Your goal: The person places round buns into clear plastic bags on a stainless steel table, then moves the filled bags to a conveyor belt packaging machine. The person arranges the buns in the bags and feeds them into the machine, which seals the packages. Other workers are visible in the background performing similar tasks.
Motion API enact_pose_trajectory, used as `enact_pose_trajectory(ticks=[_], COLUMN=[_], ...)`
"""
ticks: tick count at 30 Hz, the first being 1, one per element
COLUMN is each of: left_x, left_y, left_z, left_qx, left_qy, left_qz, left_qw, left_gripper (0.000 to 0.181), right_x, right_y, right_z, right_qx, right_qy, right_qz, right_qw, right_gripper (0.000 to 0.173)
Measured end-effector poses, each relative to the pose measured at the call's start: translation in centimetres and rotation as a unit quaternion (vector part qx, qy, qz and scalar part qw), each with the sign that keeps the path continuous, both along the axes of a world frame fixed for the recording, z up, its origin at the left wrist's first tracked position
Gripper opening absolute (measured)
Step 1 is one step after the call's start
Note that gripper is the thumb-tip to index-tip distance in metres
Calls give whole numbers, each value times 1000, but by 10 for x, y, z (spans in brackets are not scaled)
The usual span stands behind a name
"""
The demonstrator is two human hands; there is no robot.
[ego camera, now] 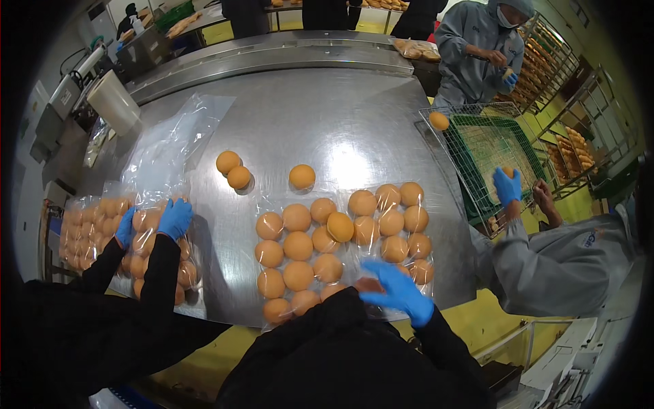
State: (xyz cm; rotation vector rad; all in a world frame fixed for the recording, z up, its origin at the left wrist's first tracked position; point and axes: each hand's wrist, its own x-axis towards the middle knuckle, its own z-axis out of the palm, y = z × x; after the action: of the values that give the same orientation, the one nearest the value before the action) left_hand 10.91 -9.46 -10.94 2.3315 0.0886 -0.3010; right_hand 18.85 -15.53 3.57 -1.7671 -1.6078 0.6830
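Observation:
Below the middle of the steel table, my right hand, in a blue glove and blurred, spreads its fingers over the lower edge of a clear bag of round buns. My left hand, apparently ungloved, shows just past its black sleeve; the right fingers partly cover it, so its grip is unclear. Left of it lies another flat clear bag of buns in rows, its lower part behind my sleeve. One loose bun rests on top where the two bags meet. A single bun sits farther back.
Two buns touch on the steel table. At left, a co-worker's gloved hands press a bag of buns. Another co-worker's gloved hand holds a bun over a wire rack and green crate. A film roll stands back left.

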Motion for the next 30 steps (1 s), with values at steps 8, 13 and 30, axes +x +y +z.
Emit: enact_pose_trajectory(ticks=[8, 13, 30], left_x=[0, 3, 7], left_y=[-1, 14, 13], left_z=[-44, 0, -22], left_qx=[-58, -54, -102], left_qy=[-106, 31, -34], left_qz=[20, -11, -39], left_qw=[993, 998, 993], left_gripper=[32, 34, 43], right_x=[46, 91, 74], right_y=[159, 239, 307], right_z=[-66, -41, -59], right_qx=[-78, -23, -253], right_qy=[-64, -61, -258], right_qz=[67, -119, -182], right_qw=[993, 991, 914], right_gripper=[70, 68, 75])
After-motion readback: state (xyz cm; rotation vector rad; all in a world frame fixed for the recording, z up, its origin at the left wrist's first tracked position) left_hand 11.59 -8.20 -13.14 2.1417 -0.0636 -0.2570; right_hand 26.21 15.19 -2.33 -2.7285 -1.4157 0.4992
